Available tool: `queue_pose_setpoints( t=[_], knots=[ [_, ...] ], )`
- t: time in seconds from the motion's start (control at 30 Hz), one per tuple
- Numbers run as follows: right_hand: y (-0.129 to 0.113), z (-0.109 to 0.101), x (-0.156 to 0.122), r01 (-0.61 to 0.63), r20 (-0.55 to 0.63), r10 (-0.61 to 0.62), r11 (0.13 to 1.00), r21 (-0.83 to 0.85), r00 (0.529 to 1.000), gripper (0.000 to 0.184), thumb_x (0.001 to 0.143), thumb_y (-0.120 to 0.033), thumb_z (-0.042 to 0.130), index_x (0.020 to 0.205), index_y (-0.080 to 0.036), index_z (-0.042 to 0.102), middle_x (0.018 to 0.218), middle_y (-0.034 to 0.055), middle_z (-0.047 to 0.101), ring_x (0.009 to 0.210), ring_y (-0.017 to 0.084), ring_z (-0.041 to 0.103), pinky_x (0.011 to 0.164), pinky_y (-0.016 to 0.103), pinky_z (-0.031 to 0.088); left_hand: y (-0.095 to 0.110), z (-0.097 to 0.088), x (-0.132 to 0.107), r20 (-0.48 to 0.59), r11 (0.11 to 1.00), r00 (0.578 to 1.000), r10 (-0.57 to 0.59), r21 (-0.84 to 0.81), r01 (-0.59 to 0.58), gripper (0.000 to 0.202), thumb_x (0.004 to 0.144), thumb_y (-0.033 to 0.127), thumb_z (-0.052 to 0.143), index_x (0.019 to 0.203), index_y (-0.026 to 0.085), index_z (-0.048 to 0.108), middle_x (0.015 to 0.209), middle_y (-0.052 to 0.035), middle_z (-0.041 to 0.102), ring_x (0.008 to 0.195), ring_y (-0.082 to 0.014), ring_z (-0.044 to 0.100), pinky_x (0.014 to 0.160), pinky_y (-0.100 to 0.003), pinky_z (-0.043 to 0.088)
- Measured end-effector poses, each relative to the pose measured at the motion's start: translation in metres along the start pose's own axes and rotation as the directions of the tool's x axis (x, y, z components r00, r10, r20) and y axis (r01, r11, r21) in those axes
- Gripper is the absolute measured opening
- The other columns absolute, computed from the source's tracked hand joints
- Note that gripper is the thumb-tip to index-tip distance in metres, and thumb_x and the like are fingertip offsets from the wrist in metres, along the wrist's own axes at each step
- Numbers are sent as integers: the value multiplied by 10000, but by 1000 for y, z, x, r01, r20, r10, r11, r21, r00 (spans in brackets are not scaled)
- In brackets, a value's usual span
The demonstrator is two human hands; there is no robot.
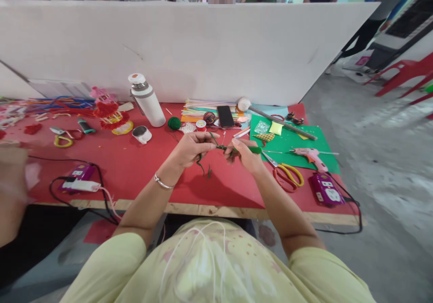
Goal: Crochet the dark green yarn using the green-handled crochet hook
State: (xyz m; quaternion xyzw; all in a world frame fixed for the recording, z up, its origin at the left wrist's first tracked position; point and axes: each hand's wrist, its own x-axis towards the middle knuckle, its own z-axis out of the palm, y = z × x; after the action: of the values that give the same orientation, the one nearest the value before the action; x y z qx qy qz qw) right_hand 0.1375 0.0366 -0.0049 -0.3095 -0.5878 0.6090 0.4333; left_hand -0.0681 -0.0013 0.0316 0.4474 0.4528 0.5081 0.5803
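Note:
Dark green yarn (199, 159) hangs in a loose strand below my left hand (195, 149). Thumb and fingers of that hand are pinched on a small green yarn piece (221, 147), and a strand runs up over the index finger. My right hand (244, 153) is closed around a green-handled crochet hook (254, 150), whose tip end meets the yarn piece between both hands; the exact tip is hard to make out. A green yarn ball (174, 123) rests on the table beyond my left hand. Scissors with red and yellow handles (287, 176) lie right of my right hand.
A red-covered table (223, 195) runs across, backed by a white panel (189, 50). On it stand a white thermos (150, 102) and cup (142, 134). A phone (225, 116), pink glue gun (309, 157) and purple power socket (326, 189) lie around. Another person's arm (11, 195) is at left.

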Motion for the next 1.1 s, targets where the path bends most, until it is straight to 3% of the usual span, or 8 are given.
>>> queue_pose_setpoints(
  t=[0.27, 0.93, 1.1],
  knots=[
    [-8, -4, -2, 56, 66, -49, 993, -109, 997, 533, 921, -639, 653, 714, -155, 736, 643, 45, 733, 476, 128, 662, 478, 243, 555, 0, -1, 3, 19, 1000, 1000, -5, -8, 5, 415, 591, 204, 893, 990, 121, 814, 680, 17, 667, 434, -29, 464, 412, -188, 319],
    [-17, -3, -1, 56, 40, -49, 979, -197, 998, 624, 858, -752, 636, 671, -162, 715, 614, 47, 708, 462, 131, 643, 461, 249, 543, -3, -1, 5, -18, 999, 1000, 2, 51, -1, 417, 615, 204, 884, 1018, 119, 818, 667, -2, 666, 445, -39, 458, 414, -190, 302],
    [-14, -5, -3, 109, 76, -91, 955, -277, 993, 599, 936, -700, 568, 691, -172, 709, 612, 38, 695, 495, 141, 657, 498, 254, 531, -6, -2, 6, -18, 998, 1000, 9, 55, -8, 406, 631, 207, 876, 1026, 128, 820, 656, 1, 656, 447, -42, 455, 421, -194, 301]
  ],
)
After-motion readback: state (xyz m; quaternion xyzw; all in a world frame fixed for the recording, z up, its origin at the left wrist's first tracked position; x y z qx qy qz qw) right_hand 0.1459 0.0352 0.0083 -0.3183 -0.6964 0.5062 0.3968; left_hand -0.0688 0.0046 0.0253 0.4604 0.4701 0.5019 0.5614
